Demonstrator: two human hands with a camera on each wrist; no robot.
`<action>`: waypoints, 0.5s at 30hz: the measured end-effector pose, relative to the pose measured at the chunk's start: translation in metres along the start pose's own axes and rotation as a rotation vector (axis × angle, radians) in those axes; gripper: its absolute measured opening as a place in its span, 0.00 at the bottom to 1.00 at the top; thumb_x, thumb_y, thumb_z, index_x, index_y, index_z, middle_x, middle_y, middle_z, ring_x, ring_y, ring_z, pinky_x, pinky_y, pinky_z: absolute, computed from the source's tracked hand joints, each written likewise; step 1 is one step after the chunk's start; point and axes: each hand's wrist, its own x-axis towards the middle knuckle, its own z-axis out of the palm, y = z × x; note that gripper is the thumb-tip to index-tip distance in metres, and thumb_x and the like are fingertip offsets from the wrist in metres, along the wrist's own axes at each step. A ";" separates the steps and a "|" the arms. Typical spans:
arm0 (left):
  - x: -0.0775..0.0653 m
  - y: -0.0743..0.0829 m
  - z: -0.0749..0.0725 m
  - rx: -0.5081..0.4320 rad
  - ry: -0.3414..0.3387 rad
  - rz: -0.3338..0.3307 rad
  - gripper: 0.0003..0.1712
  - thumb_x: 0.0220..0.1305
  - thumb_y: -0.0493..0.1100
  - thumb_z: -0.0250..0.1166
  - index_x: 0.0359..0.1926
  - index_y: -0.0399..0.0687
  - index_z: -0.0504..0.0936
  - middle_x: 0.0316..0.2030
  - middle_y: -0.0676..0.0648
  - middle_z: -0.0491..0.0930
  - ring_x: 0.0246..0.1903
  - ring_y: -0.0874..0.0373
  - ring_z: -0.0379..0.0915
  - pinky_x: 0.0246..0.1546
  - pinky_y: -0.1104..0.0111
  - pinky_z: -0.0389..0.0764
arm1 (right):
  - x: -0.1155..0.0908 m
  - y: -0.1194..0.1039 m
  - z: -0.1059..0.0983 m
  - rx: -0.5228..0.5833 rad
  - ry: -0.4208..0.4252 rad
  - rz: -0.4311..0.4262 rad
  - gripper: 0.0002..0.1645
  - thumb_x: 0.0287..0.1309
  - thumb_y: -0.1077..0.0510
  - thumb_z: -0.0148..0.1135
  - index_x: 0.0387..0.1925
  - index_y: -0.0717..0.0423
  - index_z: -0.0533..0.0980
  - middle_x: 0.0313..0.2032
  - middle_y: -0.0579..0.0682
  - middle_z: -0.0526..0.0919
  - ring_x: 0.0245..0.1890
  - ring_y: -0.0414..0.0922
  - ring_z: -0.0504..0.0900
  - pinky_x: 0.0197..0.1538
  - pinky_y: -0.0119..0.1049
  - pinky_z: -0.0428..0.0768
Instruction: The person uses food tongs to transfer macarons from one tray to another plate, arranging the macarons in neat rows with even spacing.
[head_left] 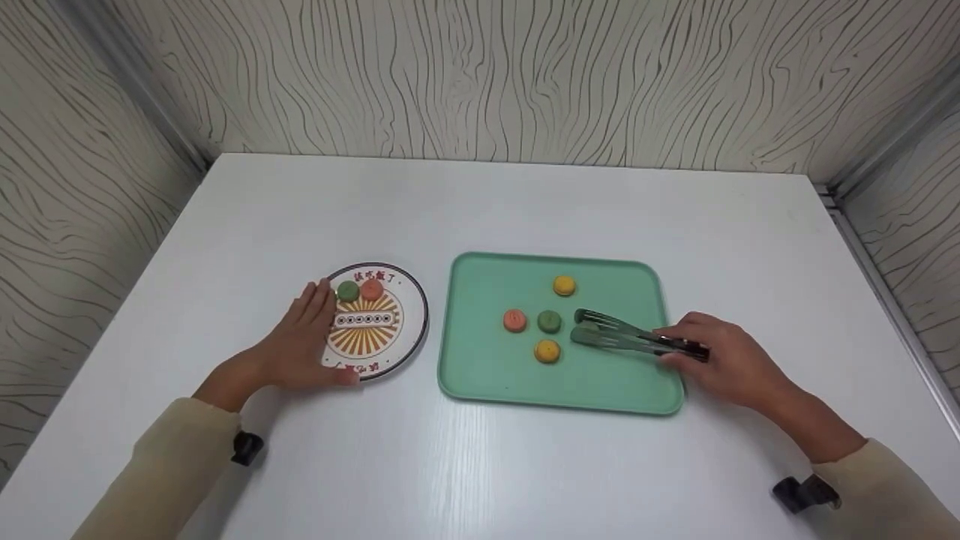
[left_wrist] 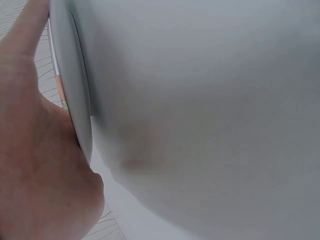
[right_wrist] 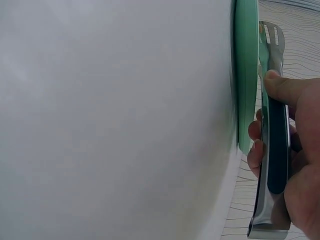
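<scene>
Here, the right hand (head_left: 726,361) curls its fingers (right_wrist: 255,131) round tongs (right_wrist: 277,150); the left hand (head_left: 298,346), fingers extended, touches a plate (head_left: 411,319).

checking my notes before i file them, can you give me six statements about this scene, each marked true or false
1. The right hand holds the tongs. True.
2. The tray is red. False: it is green.
3. The left hand touches the plate. True.
4. Two yellow macarons lie on the tray. True.
5. In the head view, the plate is right of the tray. False: it is to the left.
6. The macarons on the plate are both yellow. False: one is green, the other pink.
</scene>
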 end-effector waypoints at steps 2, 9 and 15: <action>0.000 -0.001 0.000 0.001 0.003 0.004 0.79 0.52 0.77 0.67 0.77 0.24 0.37 0.78 0.29 0.28 0.77 0.33 0.19 0.75 0.41 0.37 | 0.000 0.000 0.000 -0.001 0.001 0.001 0.19 0.52 0.62 0.78 0.48 0.53 0.87 0.36 0.38 0.80 0.30 0.34 0.71 0.31 0.30 0.73; 0.000 -0.002 0.002 -0.001 0.014 0.014 0.79 0.51 0.77 0.67 0.77 0.23 0.38 0.78 0.28 0.30 0.77 0.32 0.21 0.75 0.40 0.38 | 0.001 0.000 0.000 -0.005 0.009 -0.009 0.19 0.51 0.62 0.79 0.48 0.53 0.87 0.35 0.37 0.79 0.30 0.34 0.71 0.31 0.29 0.72; 0.001 -0.002 0.003 0.010 0.004 0.009 0.79 0.52 0.77 0.67 0.77 0.25 0.37 0.78 0.29 0.28 0.77 0.34 0.19 0.75 0.42 0.36 | 0.001 -0.001 -0.001 -0.008 0.012 -0.017 0.19 0.52 0.63 0.78 0.48 0.53 0.87 0.35 0.37 0.80 0.30 0.34 0.71 0.31 0.29 0.73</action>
